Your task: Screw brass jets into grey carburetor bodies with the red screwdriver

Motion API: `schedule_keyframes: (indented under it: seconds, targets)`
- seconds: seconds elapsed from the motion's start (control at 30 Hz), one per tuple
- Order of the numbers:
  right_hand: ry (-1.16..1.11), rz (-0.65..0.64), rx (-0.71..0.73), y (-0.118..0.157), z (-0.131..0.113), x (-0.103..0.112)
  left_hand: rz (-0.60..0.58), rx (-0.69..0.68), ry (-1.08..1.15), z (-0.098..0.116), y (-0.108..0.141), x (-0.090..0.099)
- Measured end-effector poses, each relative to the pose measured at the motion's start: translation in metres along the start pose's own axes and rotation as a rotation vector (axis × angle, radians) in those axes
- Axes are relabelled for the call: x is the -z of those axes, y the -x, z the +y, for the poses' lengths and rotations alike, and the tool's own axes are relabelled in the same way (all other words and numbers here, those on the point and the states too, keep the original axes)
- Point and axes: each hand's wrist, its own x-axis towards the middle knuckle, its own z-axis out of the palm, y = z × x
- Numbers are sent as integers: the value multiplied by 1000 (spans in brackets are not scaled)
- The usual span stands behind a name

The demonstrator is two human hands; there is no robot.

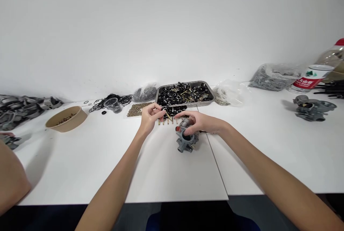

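Note:
My left hand [151, 117] pinches a slim brass-coloured pin [168, 116] between thumb and fingertips, just left of the carburetor. Gripped in my right hand [200, 122] is a grey metal carburetor [185, 144], its round bore turned up towards me and a small orange-red piece on its left side. My right thumb lies at the edge of the bore. Behind both hands, several brass-tipped black parts [163, 121] are lined up in front of a metal tray [212, 101] heaped with similar black and brass pieces.
Left of the tray are small brass parts [136, 109], a bag of dark balls [145, 94], a plastic cup [113, 105], black rubber rings [125, 99] and a cardboard bowl [68, 126]. Another carburetor [313, 108] and a large bottle [313, 75] stand right. A co-worker's arm [12, 177] shows left.

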Motion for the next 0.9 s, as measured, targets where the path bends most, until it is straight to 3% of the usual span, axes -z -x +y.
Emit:
schedule_keyframes:
  seconds: [0.27,0.9]
  targets:
    - [-55,163,-10,-3,3,1,-133,60,-43,5,4,-7]
    - [-23,263,-18,-5,1,-3,-44,41,-35,4,4,-12]
